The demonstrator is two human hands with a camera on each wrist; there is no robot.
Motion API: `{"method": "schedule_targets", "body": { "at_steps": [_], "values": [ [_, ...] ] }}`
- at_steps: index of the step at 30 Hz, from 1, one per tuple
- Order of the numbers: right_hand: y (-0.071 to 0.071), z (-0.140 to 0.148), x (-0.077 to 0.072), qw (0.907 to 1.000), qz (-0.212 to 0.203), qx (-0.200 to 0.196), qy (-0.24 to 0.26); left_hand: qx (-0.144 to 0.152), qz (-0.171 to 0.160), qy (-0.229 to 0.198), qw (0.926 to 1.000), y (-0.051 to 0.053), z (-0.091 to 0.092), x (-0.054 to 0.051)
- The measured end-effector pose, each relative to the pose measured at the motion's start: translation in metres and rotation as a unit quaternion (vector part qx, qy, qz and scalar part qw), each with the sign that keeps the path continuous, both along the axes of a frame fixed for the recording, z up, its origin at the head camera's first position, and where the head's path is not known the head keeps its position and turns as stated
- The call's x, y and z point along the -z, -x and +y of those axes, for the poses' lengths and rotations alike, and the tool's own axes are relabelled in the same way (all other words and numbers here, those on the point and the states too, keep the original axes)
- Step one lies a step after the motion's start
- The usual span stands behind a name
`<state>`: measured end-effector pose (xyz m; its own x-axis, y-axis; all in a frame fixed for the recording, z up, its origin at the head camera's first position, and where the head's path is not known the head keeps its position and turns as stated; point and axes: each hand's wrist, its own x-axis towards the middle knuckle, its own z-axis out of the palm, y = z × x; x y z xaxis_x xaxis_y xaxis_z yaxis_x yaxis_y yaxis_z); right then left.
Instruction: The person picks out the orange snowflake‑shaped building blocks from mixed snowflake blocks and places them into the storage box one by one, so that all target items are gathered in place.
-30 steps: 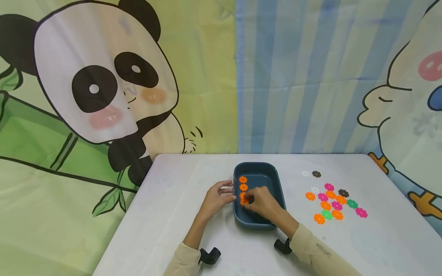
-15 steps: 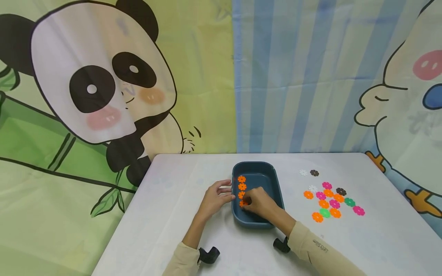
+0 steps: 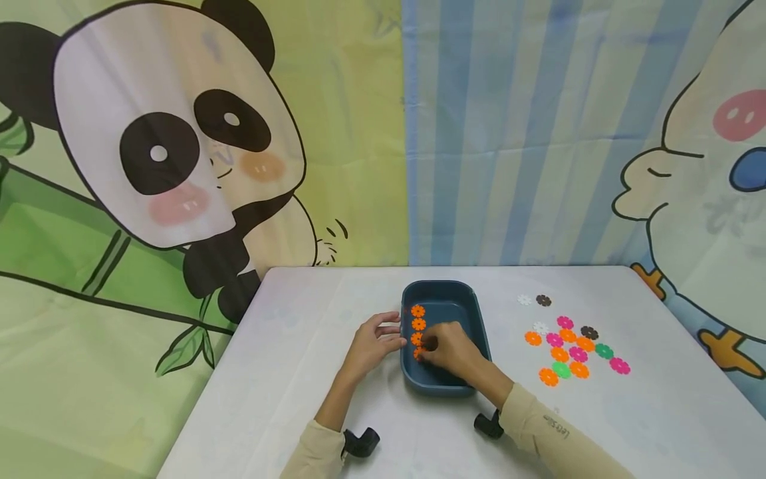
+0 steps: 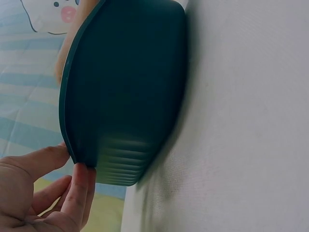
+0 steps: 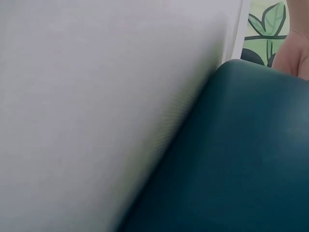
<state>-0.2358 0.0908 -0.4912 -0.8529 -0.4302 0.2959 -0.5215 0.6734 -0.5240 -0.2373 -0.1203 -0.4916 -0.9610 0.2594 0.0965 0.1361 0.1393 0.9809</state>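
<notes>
Right hand, fingers curled, pinches near-end orange disc inside tray, left side; three other orange discs lined up beyond. Left hand relaxed, touching tray rim. Risk: fingertip drag or tray nudge skews line.

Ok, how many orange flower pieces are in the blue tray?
4 visible, lined up along the left side of the blue tray: first piece farthest, then second piece, third piece, and fourth piece nearest, partly covered by the right hand, which may hide more.
</notes>
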Motion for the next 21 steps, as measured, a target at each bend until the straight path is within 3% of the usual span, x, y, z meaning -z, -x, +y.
{"method": "schedule_targets", "body": {
  "at_steps": [9, 17, 21],
  "values": [
    [-0.005, 0.018, -0.016, 0.9981, -0.009, 0.032, 0.052, -0.001, 0.004, 0.001, 1.0000, 0.001, -0.001, 0.000],
    [0.004, 0.069, -0.030, 0.9955, 0.084, 0.017, 0.040, -0.011, -0.002, 0.012, 0.9999, 0.001, 0.000, 0.000],
    [0.010, 0.099, -0.032, 0.9932, 0.106, 0.039, 0.028, -0.008, 0.000, 0.011, 0.9999, 0.001, 0.000, 0.001]
  ]
}}
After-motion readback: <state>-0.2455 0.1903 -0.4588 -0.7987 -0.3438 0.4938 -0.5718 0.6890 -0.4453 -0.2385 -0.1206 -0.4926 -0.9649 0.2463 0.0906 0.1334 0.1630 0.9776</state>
